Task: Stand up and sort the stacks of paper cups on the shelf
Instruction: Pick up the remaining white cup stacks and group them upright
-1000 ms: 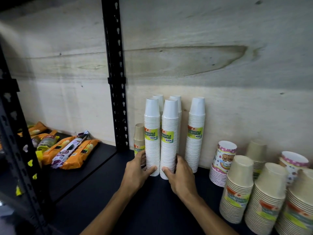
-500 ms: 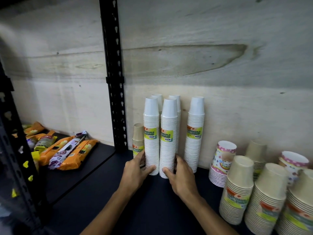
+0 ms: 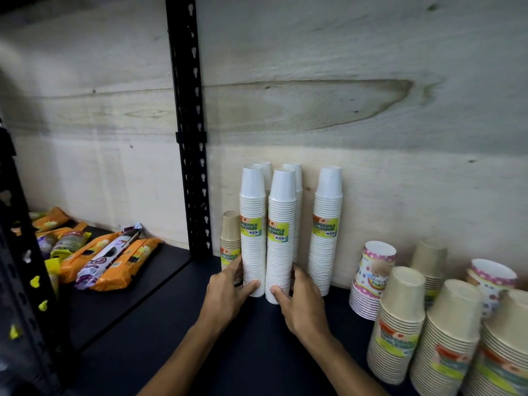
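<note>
Several tall white cup stacks stand upright on the black shelf [image 3: 160, 332] against the plywood back. My left hand [image 3: 225, 292] holds the base of the left front white stack [image 3: 253, 232], thumb across its front. My right hand [image 3: 300, 301] holds the base of the right front white stack [image 3: 281, 238]. Two more white stacks stand behind them, and a fifth white stack [image 3: 325, 230] stands apart to the right. A short brown cup stack [image 3: 230, 238] stands left of my left hand.
Brown cup stacks [image 3: 400, 324] and polka-dot cup stacks [image 3: 371, 275] crowd the right of the shelf. A black perforated upright [image 3: 190, 124] stands left of the cups. Orange snack packets [image 3: 120, 261] lie on the neighbouring shelf at left.
Both hands stay at the bases of the two front white stacks. The stacks sit slightly closer to the back wall; the view has shifted a little.
</note>
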`<action>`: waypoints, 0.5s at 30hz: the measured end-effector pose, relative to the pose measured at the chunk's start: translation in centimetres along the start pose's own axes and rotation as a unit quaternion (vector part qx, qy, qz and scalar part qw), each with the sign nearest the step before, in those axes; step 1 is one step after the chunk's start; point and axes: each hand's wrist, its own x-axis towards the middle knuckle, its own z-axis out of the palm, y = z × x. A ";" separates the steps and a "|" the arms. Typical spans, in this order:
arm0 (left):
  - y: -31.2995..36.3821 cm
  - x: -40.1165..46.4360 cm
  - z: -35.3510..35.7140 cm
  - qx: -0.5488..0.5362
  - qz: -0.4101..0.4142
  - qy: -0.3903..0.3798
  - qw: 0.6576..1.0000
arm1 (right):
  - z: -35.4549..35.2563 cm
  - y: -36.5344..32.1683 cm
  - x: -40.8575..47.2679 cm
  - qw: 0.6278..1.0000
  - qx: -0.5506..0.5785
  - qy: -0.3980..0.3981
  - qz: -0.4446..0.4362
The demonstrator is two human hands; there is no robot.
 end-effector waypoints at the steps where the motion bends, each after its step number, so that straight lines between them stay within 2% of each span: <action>1: 0.0 0.1 0.0 0.002 -0.001 -0.001 1.000 | 0.0 -0.1 0.0 1.000 -0.001 0.000 0.000; 15: 0.8 -0.7 -0.4 0.009 -0.030 0.011 0.999 | -0.3 -0.9 -1.0 0.999 0.008 -0.012 0.044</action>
